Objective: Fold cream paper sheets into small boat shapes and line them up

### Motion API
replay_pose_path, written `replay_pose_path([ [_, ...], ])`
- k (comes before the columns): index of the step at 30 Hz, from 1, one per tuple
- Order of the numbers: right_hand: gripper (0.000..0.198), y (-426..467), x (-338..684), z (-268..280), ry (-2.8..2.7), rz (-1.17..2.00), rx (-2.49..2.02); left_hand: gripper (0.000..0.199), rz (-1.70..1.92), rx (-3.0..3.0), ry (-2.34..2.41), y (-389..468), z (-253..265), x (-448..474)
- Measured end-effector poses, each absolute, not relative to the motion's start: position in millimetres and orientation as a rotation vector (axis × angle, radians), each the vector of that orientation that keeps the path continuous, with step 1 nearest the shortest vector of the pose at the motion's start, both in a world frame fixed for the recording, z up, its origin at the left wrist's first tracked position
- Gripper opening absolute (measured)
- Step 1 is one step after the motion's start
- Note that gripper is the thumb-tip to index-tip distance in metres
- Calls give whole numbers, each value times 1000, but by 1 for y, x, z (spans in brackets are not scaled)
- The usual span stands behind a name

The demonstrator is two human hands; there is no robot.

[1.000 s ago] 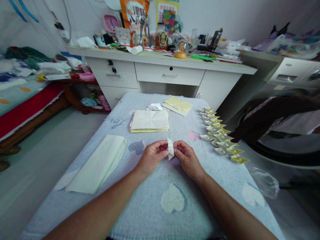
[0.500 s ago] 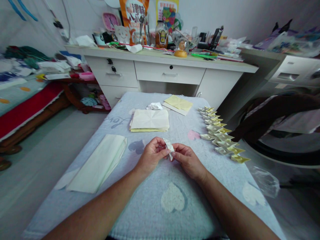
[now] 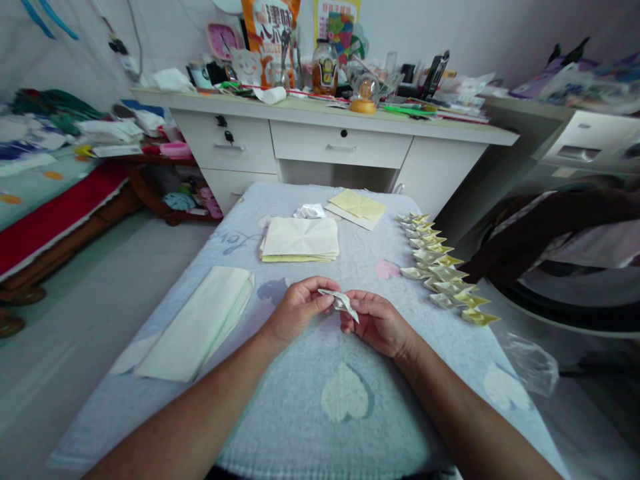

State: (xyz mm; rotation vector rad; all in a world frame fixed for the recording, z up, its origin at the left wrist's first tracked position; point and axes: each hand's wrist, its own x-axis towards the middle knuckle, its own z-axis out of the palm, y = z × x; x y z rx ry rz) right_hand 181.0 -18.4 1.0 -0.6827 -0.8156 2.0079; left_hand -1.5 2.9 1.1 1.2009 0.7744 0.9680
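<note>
A small white folded paper boat [image 3: 342, 302] with pointed ends is held between my two hands above the cloth-covered table [image 3: 295, 427]. My left hand [image 3: 303, 305] pinches its left end between thumb and fingers. At the other end, my right hand [image 3: 377, 319] grips it with thumb and forefinger, the other fingers curled below. To the right stand several folded paper boats [image 3: 440, 265], white and yellow, in close rows. Beyond my hands lies a stack of creased paper sheets [image 3: 300, 239], white on top with yellow beneath.
A folded pale cloth or paper bundle [image 3: 200, 323] lies at the left. Behind the stack are a crumpled white tissue [image 3: 309, 211] and loose yellow paper [image 3: 357, 204]. A clear plastic bag [image 3: 530, 363] hangs by the right edge. A cluttered desk [image 3: 320, 117] stands beyond.
The paper boat has turned from nearly upright to lying more sideways between my hands. My right hand has rolled, with its fingers now showing beneath the boat.
</note>
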Motion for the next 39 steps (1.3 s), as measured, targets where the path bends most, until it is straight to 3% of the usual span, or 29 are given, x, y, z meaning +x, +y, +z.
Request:
replay_pose_path([
  [9, 21, -19, 183, -5, -777, 2114, -665, 27, 952, 1213, 825, 0, 1, 3],
  [16, 34, -19, 180, 0, -886, 1937, -759, 23, 1044, 1166, 907, 3, 0, 3],
  [24, 18, -19, 179, -7, -1083, 1719, -850, 25, 1021, 1126, 903, 3, -2, 3],
  [39, 22, -22, 177, -1, -1173, 1730, -879, 22, 1034, 1158, 881, 1, 1, 3],
])
